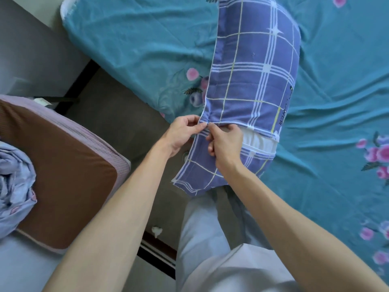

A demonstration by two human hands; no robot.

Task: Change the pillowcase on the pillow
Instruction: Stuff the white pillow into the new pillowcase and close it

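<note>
Pillow: the white pillow [260,142] showed only as a strip in the open slit near the case's lower end, the rest being covered; it lay on the bed with that end overhanging the edge toward the person's legs.
Pillowcase: the purple plaid pillowcase [252,70] wrapped nearly the whole pillow, so it looked like the fresh one, with only the opening left to close.
Left hand: the left hand [181,133] pinched the case's edge at the left end of the slit, fingers narrow on the cloth, probably to hold that end steady.
Right hand: the right hand [226,144] sat just beside it, fingers curled at the same seam; whether they held a zip pull or only fabric, I could not tell.
Bedsheet: the teal floral bedsheet [136,43] bore the pillow's weight, leaving both hands free for the closure.
Cushion: a brown cushion [69,175] lay well apart at left, with a crumpled pale cloth [14,184] on it, possibly the old case.
</note>
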